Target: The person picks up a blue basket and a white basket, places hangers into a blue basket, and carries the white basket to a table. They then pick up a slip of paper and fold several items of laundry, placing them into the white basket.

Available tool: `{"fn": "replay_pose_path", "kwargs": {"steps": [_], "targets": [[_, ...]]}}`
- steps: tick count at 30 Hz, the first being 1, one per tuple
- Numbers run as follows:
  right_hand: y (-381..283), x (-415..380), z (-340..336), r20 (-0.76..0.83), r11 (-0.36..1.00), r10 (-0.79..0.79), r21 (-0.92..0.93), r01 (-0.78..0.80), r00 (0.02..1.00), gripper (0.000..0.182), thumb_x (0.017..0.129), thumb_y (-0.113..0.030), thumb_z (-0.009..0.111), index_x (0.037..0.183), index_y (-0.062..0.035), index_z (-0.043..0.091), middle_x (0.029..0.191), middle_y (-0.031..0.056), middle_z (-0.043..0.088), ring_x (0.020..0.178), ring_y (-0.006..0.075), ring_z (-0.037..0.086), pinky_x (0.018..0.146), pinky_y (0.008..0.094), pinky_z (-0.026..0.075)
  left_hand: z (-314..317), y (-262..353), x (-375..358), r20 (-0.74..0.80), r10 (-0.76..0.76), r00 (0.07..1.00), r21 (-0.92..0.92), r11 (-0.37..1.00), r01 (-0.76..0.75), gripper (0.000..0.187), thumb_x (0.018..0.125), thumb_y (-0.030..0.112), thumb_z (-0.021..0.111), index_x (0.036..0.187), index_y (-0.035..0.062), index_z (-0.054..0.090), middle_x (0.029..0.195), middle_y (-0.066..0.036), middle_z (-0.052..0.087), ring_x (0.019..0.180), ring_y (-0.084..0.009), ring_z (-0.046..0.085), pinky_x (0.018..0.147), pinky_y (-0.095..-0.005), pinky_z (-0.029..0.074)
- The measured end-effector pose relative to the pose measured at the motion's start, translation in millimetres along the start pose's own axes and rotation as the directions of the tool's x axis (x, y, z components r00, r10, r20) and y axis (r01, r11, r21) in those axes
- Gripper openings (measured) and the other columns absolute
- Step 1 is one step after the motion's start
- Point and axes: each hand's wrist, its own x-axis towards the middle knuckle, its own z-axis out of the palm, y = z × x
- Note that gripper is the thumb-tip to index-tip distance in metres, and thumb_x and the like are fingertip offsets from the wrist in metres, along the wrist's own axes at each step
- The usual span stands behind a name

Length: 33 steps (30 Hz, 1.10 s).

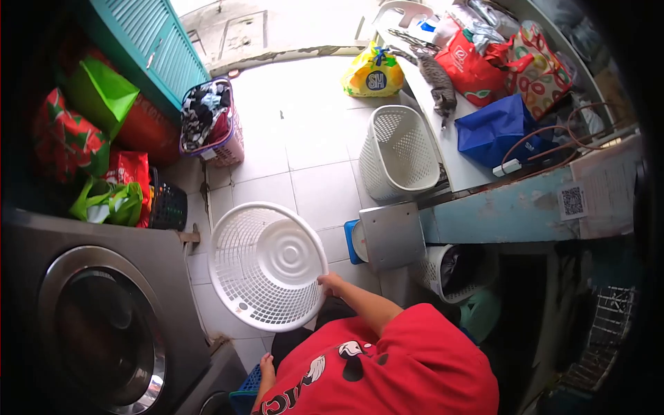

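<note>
A large round white laundry basket (228, 259), tilted so its ringed inner bottom shows, is held by its right rim in my right hand (332, 283). The fingers are closed over that rim. My left hand (266, 365) is low beside my body, above a blue basket (250, 382). Its visible fingers are stretched out, and I see nothing in them; part of the hand is hard to make out.
A washing machine (173, 266) stands at left. A hamper of clothes (225, 149), an open white hamper (380, 155) and a yellow bag (373, 72) are on the tiles. A cat (437, 76) lies among bags at right, behind a metal-topped stool (391, 238).
</note>
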Motion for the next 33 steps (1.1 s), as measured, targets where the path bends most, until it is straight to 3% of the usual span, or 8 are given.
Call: {"fn": "replay_pose_path", "kwargs": {"steps": [1,9,17,20,24,27,30,33], "targets": [[-5,1,-14,-0.017,0.997,-0.034,0.064,0.035,0.999,0.03,0.065,-0.015,0.057,0.092,-0.003,0.053,0.073,0.0104,0.054,0.054,0.0204,0.053,0.043,0.0313,0.047,1,22,12,0.039,0.023,0.999,-0.039,0.999,-0.022,0.035,0.076,0.009,0.052,0.109,-0.0012,0.049,0.103,-0.013,0.055,0.097,-0.019,0.051,0.085,-0.028,0.039],[-75,-62,-105,-0.197,0.817,-0.252,0.482,0.318,0.947,0.041,0.067,-0.017,0.056,0.106,-0.0062,0.047,0.088,0.0049,0.057,0.07,0.0138,0.055,0.053,0.0248,0.047,39,175,73,0.3,0.066,0.952,-0.048,0.997,-0.054,0.039,0.078,0.009,0.05,0.115,-0.0007,0.042,0.092,-0.012,0.057,0.081,-0.0156,0.055,0.071,-0.0263,0.045],[-115,-90,-138,-0.583,0.533,-0.222,0.598,0.598,0.781,0.044,0.067,-0.013,0.056,0.11,-0.0103,0.047,0.09,0.0007,0.056,0.071,0.0103,0.053,0.043,0.0195,0.042,35,282,189,0.528,0.087,0.845,0.311,0.906,-0.288,0.036,0.079,0.012,0.047,0.114,0.0037,0.043,0.093,-0.01,0.058,0.082,-0.0176,0.056,0.065,-0.0303,0.047],[-129,-91,-150,-0.688,0.441,-0.192,0.576,0.688,0.699,0.047,0.067,-0.01,0.053,0.113,-0.0104,0.043,0.092,0.0006,0.058,0.071,0.0095,0.052,0.046,0.0175,0.041,36,368,172,0.348,-0.027,0.937,0.308,0.948,-0.087,0.038,0.08,0.015,0.044,0.117,0.0091,0.039,0.102,-0.008,0.055,0.09,-0.0177,0.054,0.067,-0.0345,0.045],[-122,-80,-179,-0.709,0.313,-0.186,0.613,0.725,0.68,0.062,0.067,-0.009,0.054,0.124,-0.0186,0.032,0.093,0.0005,0.058,0.069,0.0091,0.052,0.043,0.0174,0.04,33,439,206,0.338,0.094,0.936,0.193,0.967,-0.166,0.038,0.08,0.018,0.041,0.117,0.0127,0.036,0.109,-0.006,0.052,0.097,-0.0178,0.051,0.069,-0.0364,0.042],[-131,-82,-191,-0.807,0.248,-0.113,0.542,0.803,0.58,0.049,0.067,-0.011,0.055,0.114,-0.0153,0.043,0.088,-0.0011,0.059,0.067,0.0087,0.052,0.043,0.0187,0.038,50,480,212,0.344,0.187,0.92,0.119,0.963,-0.241,0.037,0.081,0.019,0.04,0.117,0.0129,0.037,0.11,-0.006,0.052,0.098,-0.018,0.051,0.069,-0.0358,0.042],[-127,-56,-219,-0.788,0.25,-0.057,0.583,0.773,0.613,0.037,0.066,-0.012,0.056,0.103,-0.0135,0.05,0.085,-0.0017,0.059,0.065,0.0091,0.052,0.042,0.0197,0.037,63,491,216,0.355,0.224,0.908,0.117,0.953,-0.28,0.036,0.081,0.019,0.04,0.116,0.0136,0.037,0.11,-0.006,0.052,0.098,-0.018,0.051,0.069,-0.0358,0.042],[-132,-41,-236,-0.791,0.242,0.006,0.595,0.767,0.612,0.029,0.066,-0.013,0.057,0.094,-0.013,0.054,0.081,-0.0024,0.058,0.062,0.0092,0.051,0.042,0.0197,0.035,90,493,212,0.379,0.063,0.923,0.239,0.957,-0.163,0.037,0.081,0.018,0.043,0.117,0.0125,0.038,0.106,-0.007,0.054,0.093,-0.0172,0.053,0.068,-0.0368,0.043]]}}
